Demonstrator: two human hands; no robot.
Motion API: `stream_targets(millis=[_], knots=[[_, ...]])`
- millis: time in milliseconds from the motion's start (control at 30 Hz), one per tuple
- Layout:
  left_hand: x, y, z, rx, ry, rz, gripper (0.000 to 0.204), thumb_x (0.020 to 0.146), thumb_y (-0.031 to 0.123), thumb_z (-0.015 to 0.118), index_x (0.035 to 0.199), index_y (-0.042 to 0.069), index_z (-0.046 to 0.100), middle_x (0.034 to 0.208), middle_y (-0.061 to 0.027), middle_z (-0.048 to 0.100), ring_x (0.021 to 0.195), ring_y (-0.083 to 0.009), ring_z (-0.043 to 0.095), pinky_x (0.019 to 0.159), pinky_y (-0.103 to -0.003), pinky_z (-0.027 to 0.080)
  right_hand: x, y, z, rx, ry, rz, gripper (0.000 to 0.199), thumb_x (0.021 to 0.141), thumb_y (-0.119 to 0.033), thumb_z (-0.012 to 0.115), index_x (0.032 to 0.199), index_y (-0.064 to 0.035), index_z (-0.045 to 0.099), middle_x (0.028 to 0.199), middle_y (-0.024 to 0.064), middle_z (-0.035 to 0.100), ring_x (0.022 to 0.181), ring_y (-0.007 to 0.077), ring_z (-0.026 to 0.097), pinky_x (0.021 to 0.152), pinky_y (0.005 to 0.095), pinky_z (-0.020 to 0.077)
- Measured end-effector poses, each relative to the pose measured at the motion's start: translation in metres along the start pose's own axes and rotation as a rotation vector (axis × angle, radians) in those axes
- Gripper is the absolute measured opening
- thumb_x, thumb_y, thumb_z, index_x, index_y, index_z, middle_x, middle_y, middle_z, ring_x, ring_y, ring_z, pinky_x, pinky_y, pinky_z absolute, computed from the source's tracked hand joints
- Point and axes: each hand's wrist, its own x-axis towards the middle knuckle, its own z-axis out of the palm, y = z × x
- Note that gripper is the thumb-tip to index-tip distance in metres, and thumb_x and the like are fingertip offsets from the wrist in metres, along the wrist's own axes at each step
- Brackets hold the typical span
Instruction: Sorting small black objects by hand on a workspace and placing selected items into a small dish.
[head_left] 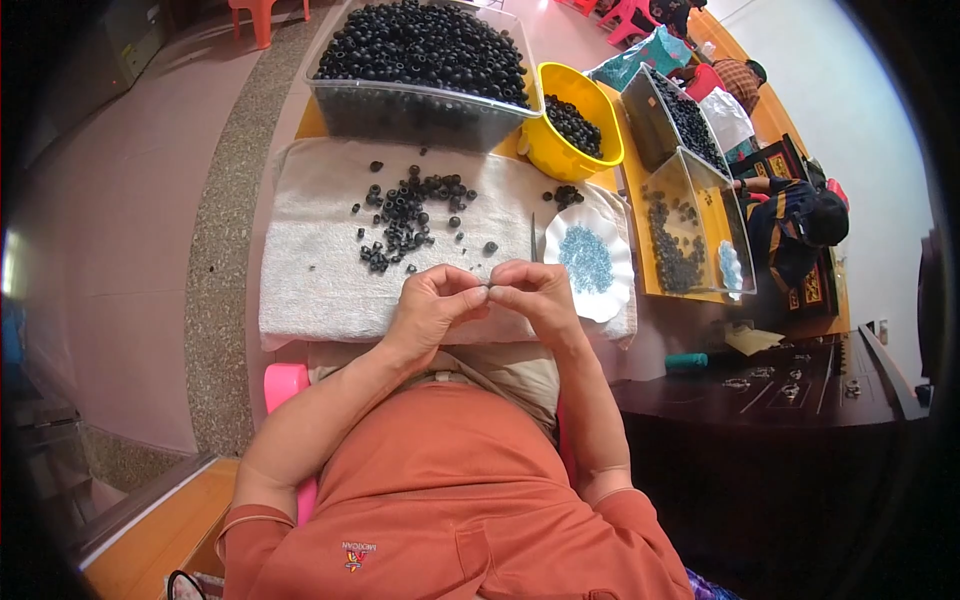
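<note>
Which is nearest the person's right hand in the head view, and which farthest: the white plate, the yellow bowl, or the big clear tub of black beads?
From the right hand:
1. White plate, just to its right on the towel.
2. Yellow bowl, farther up the table.
3. Big clear tub, farthest, up and left.

No labels, signs or screens in view. Only pkg-like item: small clear plastic bag (731, 268) w/ pale blue contents, leaning inside the near clear box (700, 230) at right, by its front wall.
</note>
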Motion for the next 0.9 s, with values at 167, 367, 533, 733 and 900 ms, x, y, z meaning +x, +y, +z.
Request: stream_targets(millis=[167, 367, 533, 733, 900], knots=[[0.000, 0.000, 0.000, -0.001, -0.003, -0.002, 0.013, 0.088, 0.005, 0.070, 0.097, 0.001, 0.062, 0.090, -0.0067, 0.067, 0.081, -0.0142, 0.067, 0.077, -0.029, 0.059, -0.001, 0.003, -0.002, -0.067, -0.029, -0.064, 0.008, 0.081, 0.001, 0.074, 0.087, 0.0038, 0.071, 0.090, 0.0072, 0.068, 0.085, 0.0120, 0.061, 0.076, 0.0252, 0.0493], [0.002, -0.001, -0.002, -0.005, -0.004, -0.010, 0.012, 0.088, 0.004, 0.069, 0.097, 0.001, 0.062, 0.090, -0.0066, 0.067, 0.081, -0.0141, 0.067, 0.077, -0.029, 0.059, -0.001, 0.018, 0.001, -0.050, 0.025, -0.156, 0.007, 0.082, 0.005, 0.071, 0.089, 0.0043, 0.070, 0.094, 0.0087, 0.068, 0.087, 0.0126, 0.061, 0.077, 0.0254, 0.0496], [0.001, 0.000, -0.001, -0.022, -0.001, -0.011, 0.011, 0.089, 0.004, 0.069, 0.097, 0.002, 0.062, 0.090, -0.0063, 0.067, 0.080, -0.0141, 0.067, 0.077, -0.029, 0.059, -0.001, 0.020, 0.002, -0.134, 0.002, -0.230, 0.010, 0.084, 0.005, 0.069, 0.094, 0.0032, 0.068, 0.097, 0.0090, 0.066, 0.089, 0.0132, 0.061, 0.078, 0.0253, 0.0494], [0.001, 0.000, 0.000, -0.012, -0.003, -0.015, 0.011, 0.088, 0.004, 0.069, 0.096, 0.002, 0.062, 0.089, -0.0061, 0.067, 0.079, -0.0139, 0.067, 0.076, -0.028, 0.059, -0.003, 0.023, 0.001, -0.146, -0.014, -0.302, 0.011, 0.085, 0.005, 0.069, 0.095, 0.0021, 0.067, 0.099, 0.0087, 0.065, 0.089, 0.0137, 0.061, 0.078, 0.0254, 0.0491], [0.001, 0.000, -0.002, -0.022, -0.009, -0.022, 0.011, 0.088, 0.005, 0.069, 0.096, 0.002, 0.062, 0.088, -0.0060, 0.067, 0.079, -0.0134, 0.067, 0.076, -0.028, 0.059, -0.003, 0.023, 0.002, -0.140, -0.013, -0.272, 0.008, 0.086, 0.007, 0.065, 0.093, 0.0033, 0.065, 0.098, 0.0079, 0.064, 0.090, 0.0121, 0.059, 0.079, 0.0239, 0.0477]])
